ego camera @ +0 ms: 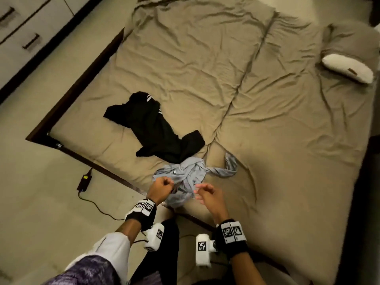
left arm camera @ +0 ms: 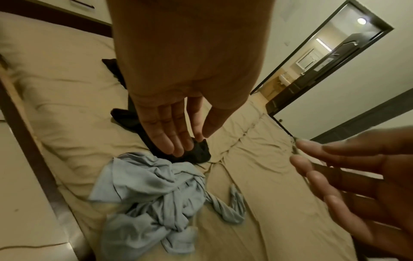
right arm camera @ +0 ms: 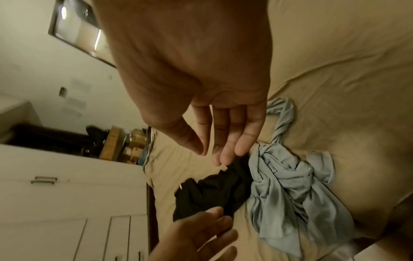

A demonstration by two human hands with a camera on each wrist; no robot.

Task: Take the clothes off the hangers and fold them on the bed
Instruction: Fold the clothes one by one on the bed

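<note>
1. Your left hand (ego camera: 162,187) hovered above the near edge of the bed (ego camera: 267,140). From the head view its grip looked curled, yet the left wrist view showed the fingers (left arm camera: 165,128) straight and loosely spread, holding nothing.
2. Your right hand (ego camera: 207,195) hung just beside it, its grip also spread, fingers (right arm camera: 232,141) relaxed and empty, thumb apart from them.
3. Below both hands lay a light blue garment (ego camera: 185,182), thin and soft, crumpled into a knotted heap with one twisted strip (ego camera: 226,169) trailing off to the right.
4. Touching its far side lay a black garment (ego camera: 152,128), also rumpled, stretched out long with small white marks near its far end.
5. That made two garments on the bed, neither one folded.
6. The bed wore a tan sheet, creased all over, with a long seam running down the middle.
7. At the far right sat one tan pillow (ego camera: 353,44) with one small white fuzzy cushion (ego camera: 347,68) resting against it.
8. A dark wooden frame (ego camera: 74,93) edged the bed's left side.
9. On the floor beside it lay one black power brick (ego camera: 84,181) with its cable.
10. Pale drawers (ego camera: 26,27) with dark bar handles stood at the far left.
</note>
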